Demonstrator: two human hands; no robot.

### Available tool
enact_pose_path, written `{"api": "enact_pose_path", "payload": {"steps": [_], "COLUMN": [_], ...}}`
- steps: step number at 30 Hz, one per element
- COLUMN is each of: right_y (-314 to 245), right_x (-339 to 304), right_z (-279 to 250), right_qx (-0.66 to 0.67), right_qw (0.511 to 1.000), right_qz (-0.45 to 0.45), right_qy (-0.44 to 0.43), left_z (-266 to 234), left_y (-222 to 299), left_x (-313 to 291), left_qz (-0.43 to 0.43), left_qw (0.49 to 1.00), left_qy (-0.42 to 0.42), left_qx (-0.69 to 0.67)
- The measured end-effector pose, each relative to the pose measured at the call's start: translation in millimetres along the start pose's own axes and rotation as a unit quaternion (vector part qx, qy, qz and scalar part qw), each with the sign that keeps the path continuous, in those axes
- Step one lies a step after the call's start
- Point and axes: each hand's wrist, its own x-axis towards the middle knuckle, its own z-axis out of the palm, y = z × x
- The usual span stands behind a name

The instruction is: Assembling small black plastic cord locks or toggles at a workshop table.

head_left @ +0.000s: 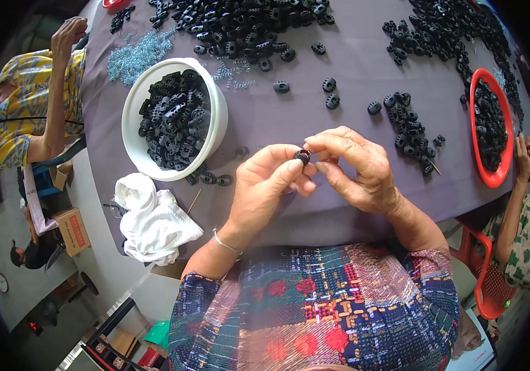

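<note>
Landmark: white tub (217, 117), round, on a grey-draped table (326, 226); filled with black pieces.

Item, left hand (265, 179): right of the tub and nearer the wearer. Forearm angled up and inward, bracelet (224, 242) at the wrist; palm turned inward, thumb and forefinger pinching a small black piece (302, 156), remaining fingers curled beneath it.

Item, right hand (360, 164): farther right of the tub, wrist bent inward. Forefinger extended and thumb below it, the two tips slightly apart at the piece's right side; other fingers folded behind. Whether these tips grip anything is not discernible.

Item, black piece: between the hands, right of the tub, dark round end upward; lower part covered by the left fingers, inner detail too small to read.

Item, springs (141, 55): beyond the tub, tangled, single coils hard to separate.

Item, white cloth (153, 219): on the tub's near side, crumpled.

Item, large black heap (240, 25): beyond the tub and rightward, cut off by the upper edge.

Item, red basin (493, 179): far right of the tub, bent by the lens, holding black pieces.
</note>
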Motion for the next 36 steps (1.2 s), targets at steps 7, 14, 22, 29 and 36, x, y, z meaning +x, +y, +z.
{"api": "enact_pose_path", "payload": {"steps": [7,14,22,29,36], "right_y": [-4.5,3.8,3.4,13.1,6.8], "right_x": [-0.6,-0.7,2.9,7.4,51.2], "right_z": [1.6,5.6,-14.9,-5.7,-9.8], "right_qx": [0.013,-0.064,0.0,-0.111,-0.204], "right_qw": [1.0,0.995,1.0,0.992,0.979], "right_qz": [0.022,-0.068,-0.023,-0.054,-0.002], "right_qy": [0.003,0.016,-0.021,0.022,0.006], "left_z": [-0.5,-1.2,3.0,4.6,1.7], "left_y": [-0.2,-6.4,-20.1,-31.0,-35.7], "left_x": [0.3,3.8,2.2,2.0,5.9], "left_qz": [0.011,0.022,-0.031,0.012,0.062], "left_qw": [0.998,0.996,0.986,0.989,0.985], "left_qy": [-0.027,-0.042,-0.116,-0.142,-0.146], "left_qx": [-0.053,-0.076,-0.116,-0.034,-0.071]}}
